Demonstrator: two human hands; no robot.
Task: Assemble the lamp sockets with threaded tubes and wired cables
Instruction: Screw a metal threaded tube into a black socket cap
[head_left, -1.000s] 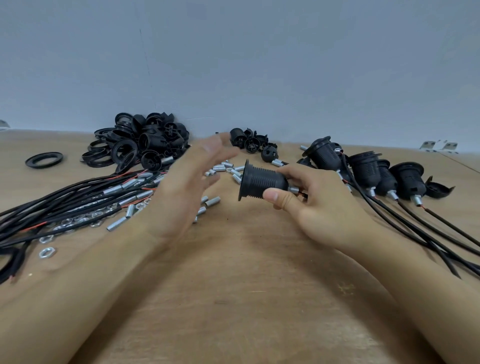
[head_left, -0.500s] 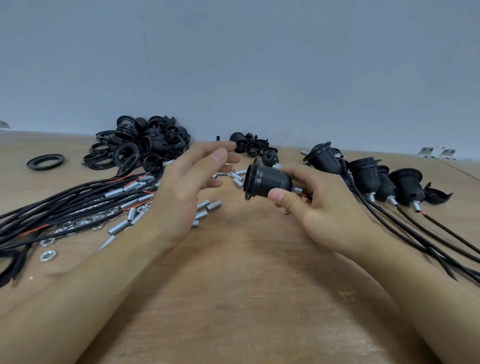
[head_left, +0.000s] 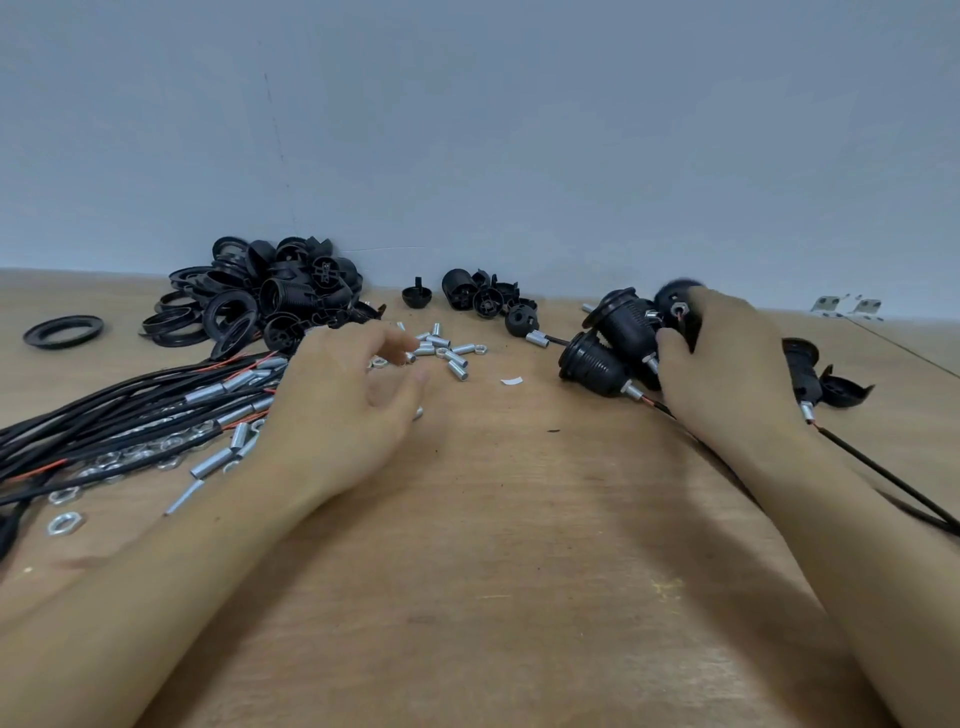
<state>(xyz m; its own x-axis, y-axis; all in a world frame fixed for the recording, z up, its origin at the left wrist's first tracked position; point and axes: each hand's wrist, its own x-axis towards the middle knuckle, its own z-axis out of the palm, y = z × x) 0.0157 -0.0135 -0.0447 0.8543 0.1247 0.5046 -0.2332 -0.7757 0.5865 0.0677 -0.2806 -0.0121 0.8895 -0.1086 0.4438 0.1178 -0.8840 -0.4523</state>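
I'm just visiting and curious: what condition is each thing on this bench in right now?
Left hand: open, hovering, holding nothing.
Right hand: gripping a black plastic lamp socket.
Finished black sockets with cables: lying tipped over.
Loose silver threaded tubes: scattered.
Black cable bundle: lying unassembled.

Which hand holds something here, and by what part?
The right hand grips a black plastic lamp socket around its body; the left hand holds nothing.
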